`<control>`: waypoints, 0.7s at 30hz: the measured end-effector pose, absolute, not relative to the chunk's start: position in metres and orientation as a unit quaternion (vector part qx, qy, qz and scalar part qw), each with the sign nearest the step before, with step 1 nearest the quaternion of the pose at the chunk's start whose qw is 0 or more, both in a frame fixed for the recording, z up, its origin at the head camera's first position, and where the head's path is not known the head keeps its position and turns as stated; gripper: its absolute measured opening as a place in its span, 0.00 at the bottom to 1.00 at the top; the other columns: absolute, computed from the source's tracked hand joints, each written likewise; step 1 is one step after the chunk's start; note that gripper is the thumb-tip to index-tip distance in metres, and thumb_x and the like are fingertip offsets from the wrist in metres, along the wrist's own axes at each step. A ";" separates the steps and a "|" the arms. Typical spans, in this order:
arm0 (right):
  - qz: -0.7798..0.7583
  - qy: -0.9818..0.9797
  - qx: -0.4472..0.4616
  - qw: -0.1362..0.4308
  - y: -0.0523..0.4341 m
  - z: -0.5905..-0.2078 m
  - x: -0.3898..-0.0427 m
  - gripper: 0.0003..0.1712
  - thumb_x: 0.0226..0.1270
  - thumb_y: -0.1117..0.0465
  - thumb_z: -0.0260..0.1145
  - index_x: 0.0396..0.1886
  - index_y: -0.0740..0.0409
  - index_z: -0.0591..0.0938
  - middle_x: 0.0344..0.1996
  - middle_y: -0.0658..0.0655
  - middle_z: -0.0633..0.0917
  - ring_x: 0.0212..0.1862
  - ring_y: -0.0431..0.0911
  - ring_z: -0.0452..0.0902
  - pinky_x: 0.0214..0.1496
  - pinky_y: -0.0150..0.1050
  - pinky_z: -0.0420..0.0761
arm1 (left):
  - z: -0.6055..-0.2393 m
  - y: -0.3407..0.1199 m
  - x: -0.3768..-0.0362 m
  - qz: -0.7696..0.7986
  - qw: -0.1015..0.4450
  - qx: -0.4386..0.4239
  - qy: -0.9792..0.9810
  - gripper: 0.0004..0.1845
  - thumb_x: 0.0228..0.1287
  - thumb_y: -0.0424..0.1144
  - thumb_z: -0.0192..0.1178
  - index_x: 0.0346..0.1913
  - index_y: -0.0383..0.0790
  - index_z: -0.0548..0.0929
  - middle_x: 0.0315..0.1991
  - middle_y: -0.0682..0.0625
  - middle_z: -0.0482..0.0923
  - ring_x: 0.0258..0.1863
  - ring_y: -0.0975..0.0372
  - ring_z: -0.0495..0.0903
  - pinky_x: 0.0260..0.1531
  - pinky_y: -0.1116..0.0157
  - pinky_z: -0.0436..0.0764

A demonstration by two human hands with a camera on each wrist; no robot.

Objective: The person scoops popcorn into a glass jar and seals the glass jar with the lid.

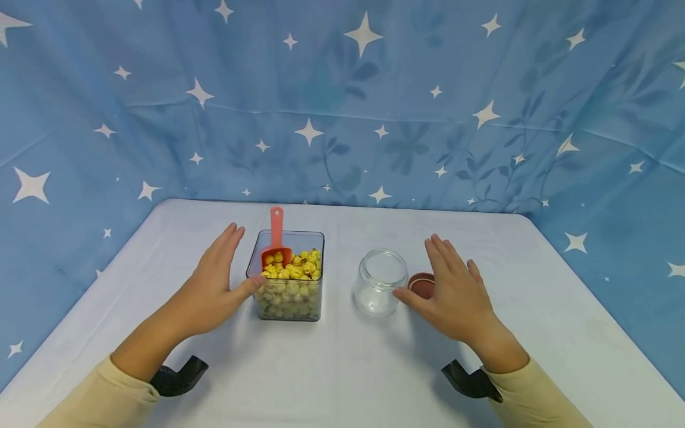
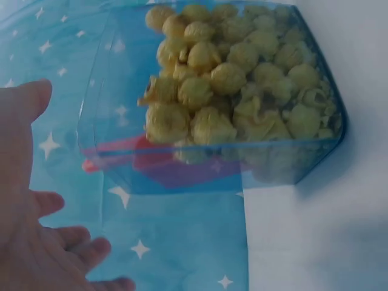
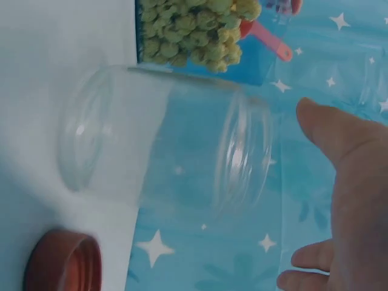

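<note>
A clear square container (image 1: 289, 300) full of yellow popcorn (image 1: 293, 266) stands left of centre on the white table (image 1: 342, 368). A red scoop (image 1: 276, 239) sticks out of its far side. My left hand (image 1: 235, 261) is open beside the container's left wall, with the thumb tip at its near corner; I cannot tell whether it touches. Right of the container stands an empty glass jar (image 1: 380, 284) without its lid. The brown lid (image 1: 421, 285) lies just right of the jar. My right hand (image 1: 423, 270) is open over the lid, thumb close to the jar. Both hands hold nothing.
A blue star-patterned cloth (image 1: 342, 107) hangs behind and to both sides of the table. Black wrist mounts (image 1: 176, 377) (image 1: 471, 380) sit at my cuffs. In the right wrist view the jar (image 3: 170, 139) lies between the lid (image 3: 63, 264) and the container (image 3: 194, 30).
</note>
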State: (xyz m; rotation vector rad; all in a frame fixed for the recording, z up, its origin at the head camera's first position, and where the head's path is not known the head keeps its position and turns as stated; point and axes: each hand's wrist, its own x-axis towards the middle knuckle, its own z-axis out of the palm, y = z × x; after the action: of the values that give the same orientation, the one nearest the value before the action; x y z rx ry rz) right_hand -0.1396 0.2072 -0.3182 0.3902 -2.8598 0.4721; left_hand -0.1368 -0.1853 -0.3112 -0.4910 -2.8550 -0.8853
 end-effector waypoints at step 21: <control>0.244 -0.932 0.264 0.051 0.120 -0.301 -0.175 0.65 0.50 0.32 0.76 0.78 0.61 0.58 0.76 0.59 0.61 0.75 0.54 0.57 0.71 0.56 0.64 | -0.296 -0.197 -0.207 -0.509 -0.027 -0.175 -0.842 0.35 0.75 0.43 0.58 0.79 0.44 0.56 0.75 0.46 0.59 0.72 0.49 0.61 0.67 0.43 0.65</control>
State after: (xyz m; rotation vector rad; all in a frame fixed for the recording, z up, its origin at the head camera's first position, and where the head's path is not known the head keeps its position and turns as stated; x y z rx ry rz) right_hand -0.1751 0.1197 -0.3008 0.8039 -2.8346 0.7434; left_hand -0.2074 -0.1966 -0.2959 -0.5606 -2.6923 -1.6280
